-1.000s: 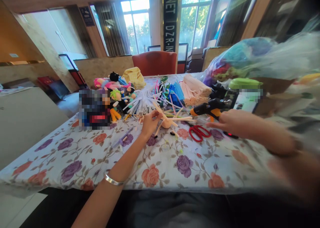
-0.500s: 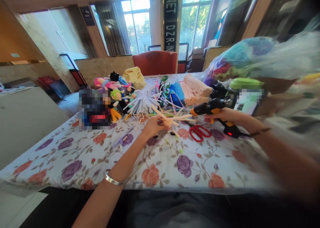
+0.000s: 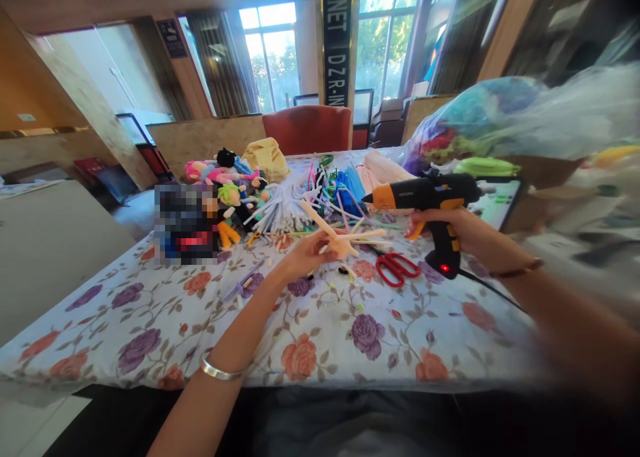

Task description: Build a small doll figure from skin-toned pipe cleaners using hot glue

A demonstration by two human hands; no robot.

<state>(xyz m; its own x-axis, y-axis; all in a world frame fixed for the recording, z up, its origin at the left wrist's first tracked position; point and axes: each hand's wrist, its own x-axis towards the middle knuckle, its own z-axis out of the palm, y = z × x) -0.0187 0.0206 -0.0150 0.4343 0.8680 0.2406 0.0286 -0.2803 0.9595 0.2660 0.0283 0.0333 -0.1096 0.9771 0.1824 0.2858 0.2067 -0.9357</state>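
My left hand [image 3: 313, 253] pinches a cream figure of pipe cleaners [image 3: 343, 243], with fuzzy limbs sticking out up-left and to the right. My right hand [image 3: 445, 227] is wrapped round the handle of a black-and-orange hot glue gun [image 3: 420, 193], a red light glowing at its base. Its nozzle points left, above the figure's right-hand limbs; whether it is apart from every limb I cannot tell. Red-handled scissors [image 3: 397, 269] lie on the flowered tablecloth [image 3: 325, 323] below the gun. Small offcuts are scattered under my left hand.
White pipe cleaners [image 3: 285, 207] lie in a bundle behind my left hand, with blue ones [image 3: 350, 193] and pale pink ones [image 3: 385, 170] to the right. Several small dolls [image 3: 233, 193] sit at the back left. A cord trails from the gun. Plastic bags [image 3: 505, 110] fill the right.
My right hand has lifted the glue gun, and its nozzle has gone up and left from beside the figure's limbs. My left hand keeps the figure in nearly the same place.
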